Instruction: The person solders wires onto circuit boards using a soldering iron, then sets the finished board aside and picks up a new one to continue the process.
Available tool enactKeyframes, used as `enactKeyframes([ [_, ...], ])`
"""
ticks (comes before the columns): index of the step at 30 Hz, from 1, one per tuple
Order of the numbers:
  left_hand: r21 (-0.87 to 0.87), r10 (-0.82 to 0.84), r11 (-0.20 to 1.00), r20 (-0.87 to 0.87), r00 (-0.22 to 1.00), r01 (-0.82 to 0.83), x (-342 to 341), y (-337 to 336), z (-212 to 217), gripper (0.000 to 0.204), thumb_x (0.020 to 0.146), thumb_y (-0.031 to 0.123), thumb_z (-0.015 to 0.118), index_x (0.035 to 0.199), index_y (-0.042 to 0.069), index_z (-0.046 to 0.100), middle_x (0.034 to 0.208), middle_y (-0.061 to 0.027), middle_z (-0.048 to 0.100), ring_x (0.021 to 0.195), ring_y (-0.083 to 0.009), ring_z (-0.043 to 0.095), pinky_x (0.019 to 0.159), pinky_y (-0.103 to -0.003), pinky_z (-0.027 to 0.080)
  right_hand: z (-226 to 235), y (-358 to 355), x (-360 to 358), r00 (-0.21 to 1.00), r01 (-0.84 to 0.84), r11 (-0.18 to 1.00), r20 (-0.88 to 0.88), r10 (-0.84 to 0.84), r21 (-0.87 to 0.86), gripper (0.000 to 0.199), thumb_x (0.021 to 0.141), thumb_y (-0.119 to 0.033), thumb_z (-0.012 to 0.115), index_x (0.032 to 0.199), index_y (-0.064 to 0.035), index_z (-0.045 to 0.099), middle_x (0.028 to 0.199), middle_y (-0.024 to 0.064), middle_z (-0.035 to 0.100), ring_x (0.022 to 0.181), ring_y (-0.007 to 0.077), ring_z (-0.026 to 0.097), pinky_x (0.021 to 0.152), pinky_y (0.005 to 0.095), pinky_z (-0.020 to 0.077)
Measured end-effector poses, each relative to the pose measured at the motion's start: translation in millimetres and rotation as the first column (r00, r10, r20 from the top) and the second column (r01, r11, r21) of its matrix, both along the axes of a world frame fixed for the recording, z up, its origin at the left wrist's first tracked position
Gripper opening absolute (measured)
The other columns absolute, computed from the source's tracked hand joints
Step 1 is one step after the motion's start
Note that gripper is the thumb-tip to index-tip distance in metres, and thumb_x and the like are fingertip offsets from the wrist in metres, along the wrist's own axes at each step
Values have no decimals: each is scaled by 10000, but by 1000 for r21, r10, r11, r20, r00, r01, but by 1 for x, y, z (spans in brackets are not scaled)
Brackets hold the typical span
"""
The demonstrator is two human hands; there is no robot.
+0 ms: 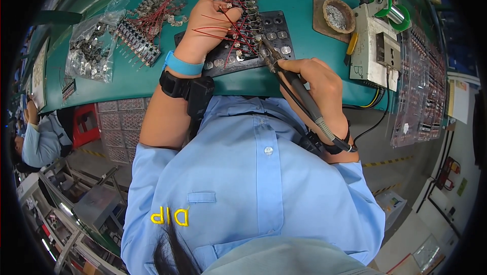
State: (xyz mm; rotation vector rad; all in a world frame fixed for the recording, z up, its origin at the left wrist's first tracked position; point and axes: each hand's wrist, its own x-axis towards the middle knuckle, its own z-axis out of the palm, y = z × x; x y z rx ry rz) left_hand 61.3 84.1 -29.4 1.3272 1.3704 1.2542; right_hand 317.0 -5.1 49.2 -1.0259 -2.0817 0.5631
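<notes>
My right hand (315, 83) grips a black soldering iron (284, 72) like a pen, its tip down at the near edge of a black jig tray (278, 25) on the green bench. My left hand (213, 17) rests on a row of small components with thin red wires (238, 16) laid across that tray, fingers pinching the wires near the top. A blue band and a black strap ring the left wrist. The iron's cable runs back under my right forearm.
A soldering station with a green solder reel (380, 36) and a brown dish of tip cleaner (339, 15) stand right. A loose pile of wired components (149, 19) and a clear bag of parts (94, 46) lie left. Another person in blue (38, 138) sits far left.
</notes>
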Motion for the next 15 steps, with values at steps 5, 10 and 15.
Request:
enactKeyframes([
  [5, 11, 9, 1000, -18, 1000, -8, 1, 1, -2, 617, 833, 170, 825, 1351, 38, 518, 903, -26, 637, 793, -122, 616, 702, -271, 529, -2, 0, 1, 1000, 7, 1000, -21, -6, 8, 281, 747, 13, 803, 1010, -55, 731, 894, 99, 740, 723, 286, 658, 653, 363, 532],
  [10, 18, -10, 1000, 9, 1000, 10, 1, -1, 0, 608, 838, 152, 822, 1349, 38, 513, 920, -25, 629, 826, -117, 609, 740, -264, 527, -3, 1, 1, 1000, 0, 1000, -25, 0, 13, 289, 739, 18, 805, 1009, -56, 732, 891, 95, 740, 714, 280, 655, 646, 359, 528],
  [15, 6, -2, 1000, 9, 1000, 2, 4, -3, 6, 611, 841, 136, 821, 1353, 37, 503, 926, -22, 612, 849, -111, 599, 767, -257, 521, -3, 1, 2, 1000, -2, 1000, -17, 2, 15, 296, 732, 21, 809, 1008, -55, 732, 885, 90, 739, 704, 278, 650, 638, 355, 524],
])
